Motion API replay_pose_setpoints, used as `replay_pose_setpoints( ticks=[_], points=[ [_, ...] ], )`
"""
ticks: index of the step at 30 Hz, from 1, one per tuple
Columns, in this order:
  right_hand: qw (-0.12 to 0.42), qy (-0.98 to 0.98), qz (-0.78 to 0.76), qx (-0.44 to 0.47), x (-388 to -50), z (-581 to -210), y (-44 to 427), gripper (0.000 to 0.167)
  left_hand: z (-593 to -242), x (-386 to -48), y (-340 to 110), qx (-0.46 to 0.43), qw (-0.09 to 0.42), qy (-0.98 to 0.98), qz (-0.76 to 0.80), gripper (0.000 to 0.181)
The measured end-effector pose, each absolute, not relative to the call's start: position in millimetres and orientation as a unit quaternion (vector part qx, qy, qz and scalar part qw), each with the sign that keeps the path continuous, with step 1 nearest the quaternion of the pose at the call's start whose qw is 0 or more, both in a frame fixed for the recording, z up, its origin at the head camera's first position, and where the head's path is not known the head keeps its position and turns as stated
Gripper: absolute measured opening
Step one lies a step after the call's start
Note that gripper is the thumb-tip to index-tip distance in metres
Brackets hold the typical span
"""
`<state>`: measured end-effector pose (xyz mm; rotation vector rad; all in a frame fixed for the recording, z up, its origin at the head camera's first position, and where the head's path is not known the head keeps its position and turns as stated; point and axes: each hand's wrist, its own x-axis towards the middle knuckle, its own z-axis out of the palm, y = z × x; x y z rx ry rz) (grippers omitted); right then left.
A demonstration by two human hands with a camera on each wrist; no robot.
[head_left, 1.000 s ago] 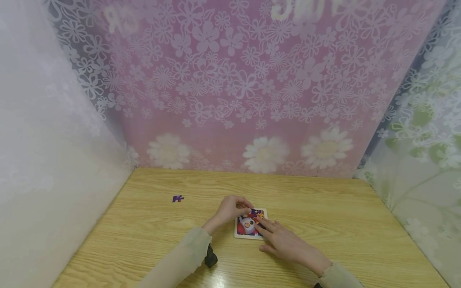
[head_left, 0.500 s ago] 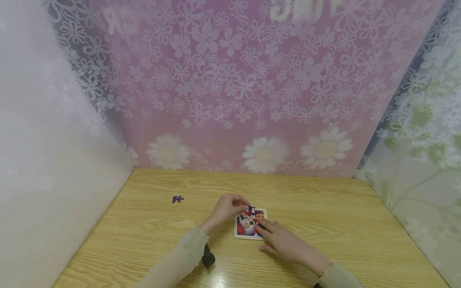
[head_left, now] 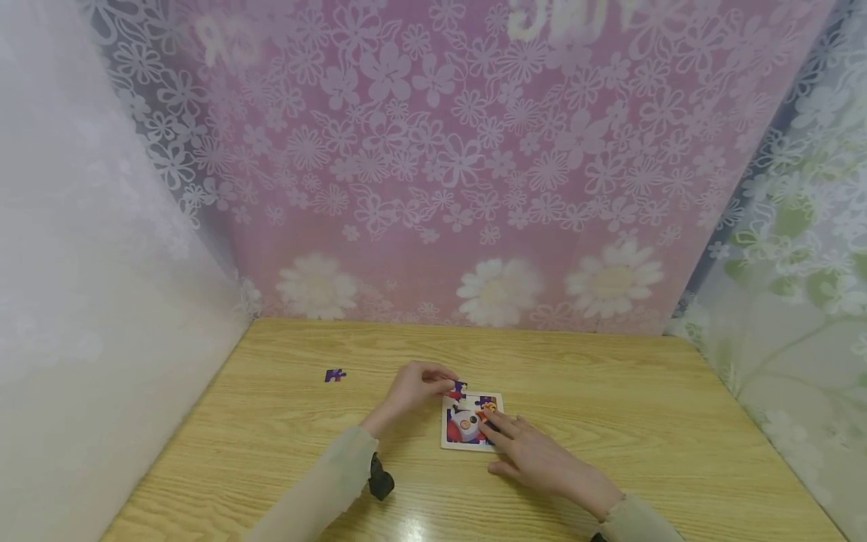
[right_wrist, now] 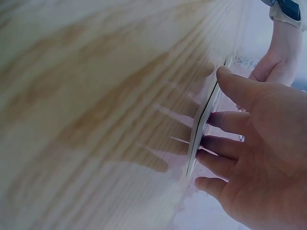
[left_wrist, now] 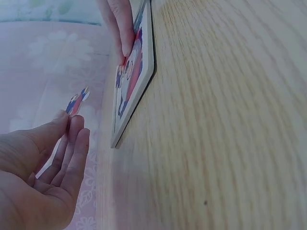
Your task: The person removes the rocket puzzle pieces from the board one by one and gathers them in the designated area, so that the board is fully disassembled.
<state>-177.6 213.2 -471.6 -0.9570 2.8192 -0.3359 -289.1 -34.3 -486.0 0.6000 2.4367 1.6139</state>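
My left hand pinches a small purple and red puzzle piece between thumb and fingertips, held above the far left corner of a white-framed square puzzle. A pale gap shows in the puzzle's upper part, beside the held piece. My right hand rests with extended fingers on the puzzle's right side, covering part of the picture. In the right wrist view, the fingers of that hand lie along the puzzle's edge.
Another purple puzzle piece lies on the wooden table, left of the puzzle. Behind the table hangs a pink floral cloth, with pale cloth at both sides.
My left hand has lifted a piece from the puzzle's upper part and moved it slightly left and away, uncovering the pale gap. The right hand has stayed in place.
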Motion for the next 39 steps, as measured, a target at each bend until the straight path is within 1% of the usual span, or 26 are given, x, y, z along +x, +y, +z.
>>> replay_pose_setpoints(
  ticks=[12, 19, 24, 39],
  points=[
    [0.078, 0.939, -0.117, -0.315, -178, -473, 214, 0.064, -490, -294, -53, 0.168, 0.076, 0.821, 0.541, 0.014],
    [0.071, 0.938, -0.114, -0.319, -178, -473, 214, 0.064, -492, -299, -69, 0.161, 0.062, 0.827, 0.535, 0.017],
    [0.065, 0.937, -0.111, -0.324, -179, -475, 214, 0.064, -493, -300, -81, 0.137, 0.059, 0.824, 0.547, 0.017],
    [0.072, 0.938, -0.115, -0.318, -178, -473, 213, 0.064, -498, -308, -117, 0.079, 0.037, 0.823, 0.562, 0.014]
  ],
)
